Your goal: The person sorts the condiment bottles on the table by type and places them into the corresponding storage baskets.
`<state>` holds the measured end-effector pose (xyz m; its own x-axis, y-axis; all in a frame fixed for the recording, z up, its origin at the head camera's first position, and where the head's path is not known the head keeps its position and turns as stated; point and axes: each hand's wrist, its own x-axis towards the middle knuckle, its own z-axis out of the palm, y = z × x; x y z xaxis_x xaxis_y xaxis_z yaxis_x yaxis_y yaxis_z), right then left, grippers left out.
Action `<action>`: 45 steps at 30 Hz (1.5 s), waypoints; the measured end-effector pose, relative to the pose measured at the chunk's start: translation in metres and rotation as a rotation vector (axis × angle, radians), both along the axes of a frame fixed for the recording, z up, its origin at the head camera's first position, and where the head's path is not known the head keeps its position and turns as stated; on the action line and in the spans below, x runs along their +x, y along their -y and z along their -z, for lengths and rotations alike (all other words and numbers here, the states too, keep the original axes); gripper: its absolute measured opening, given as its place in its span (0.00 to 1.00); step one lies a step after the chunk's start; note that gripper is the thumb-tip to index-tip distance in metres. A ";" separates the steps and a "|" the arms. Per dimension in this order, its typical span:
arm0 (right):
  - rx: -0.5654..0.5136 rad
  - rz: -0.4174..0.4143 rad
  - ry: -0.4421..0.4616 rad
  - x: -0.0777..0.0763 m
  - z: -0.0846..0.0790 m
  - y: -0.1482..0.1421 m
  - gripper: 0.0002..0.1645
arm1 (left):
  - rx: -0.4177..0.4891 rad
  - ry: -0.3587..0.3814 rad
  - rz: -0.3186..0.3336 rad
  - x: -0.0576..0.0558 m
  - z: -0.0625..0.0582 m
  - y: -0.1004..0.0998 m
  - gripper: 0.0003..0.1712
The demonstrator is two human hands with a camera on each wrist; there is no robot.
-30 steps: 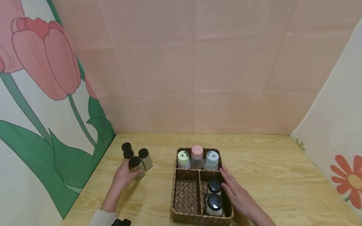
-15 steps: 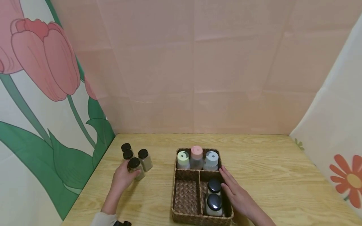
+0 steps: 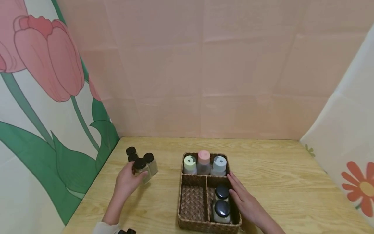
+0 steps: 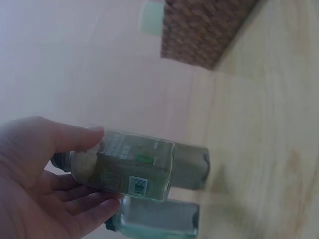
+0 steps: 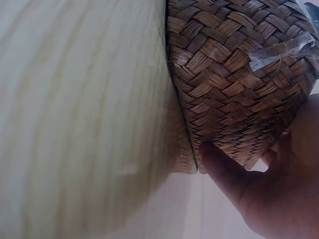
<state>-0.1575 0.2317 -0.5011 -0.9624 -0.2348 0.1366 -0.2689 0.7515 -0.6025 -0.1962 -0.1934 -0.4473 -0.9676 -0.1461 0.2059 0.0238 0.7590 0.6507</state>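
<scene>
My left hand grips a clear glass spice jar with a black lid, thumb on one side and fingers on the other. In the left wrist view the jar bears pale print and a barcode label. Close behind it stand more black-lidded jars, one at the right and two at the left, the farthest lid showing best. My right hand rests with extended fingers against the right side of a brown woven basket. The right wrist view shows the thumb touching the weave low down.
The basket's back compartment holds bottles with yellow-green, pink and light blue caps. Two jars with shiny dark lids stand in its front right compartment. The front left compartment shows its woven floor. A pink cloth backdrop hangs behind the table.
The jar in my left hand has risen slightly and now overlaps the jar to its right in the head view. My right hand and the basket have stayed in place.
</scene>
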 end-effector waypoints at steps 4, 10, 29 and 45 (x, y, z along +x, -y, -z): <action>0.005 0.003 0.000 0.000 0.000 0.000 0.32 | 0.014 -0.020 0.010 0.003 -0.008 -0.007 0.34; -0.002 -0.001 -0.002 0.000 0.001 0.000 0.32 | 0.038 -0.053 0.021 0.006 -0.013 -0.013 0.33; -0.029 -0.011 -0.025 -0.001 0.002 0.000 0.31 | 0.153 -0.090 0.135 0.006 -0.028 -0.047 0.32; -0.034 -0.019 -0.040 0.000 0.002 -0.001 0.31 | 0.154 -0.117 0.270 0.013 -0.042 -0.084 0.31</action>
<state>-0.1575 0.2323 -0.5033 -0.9514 -0.2477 0.1829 -0.3073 0.7253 -0.6160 -0.1835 -0.1095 -0.4049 -0.9467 0.0744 0.3135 0.2922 0.6082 0.7380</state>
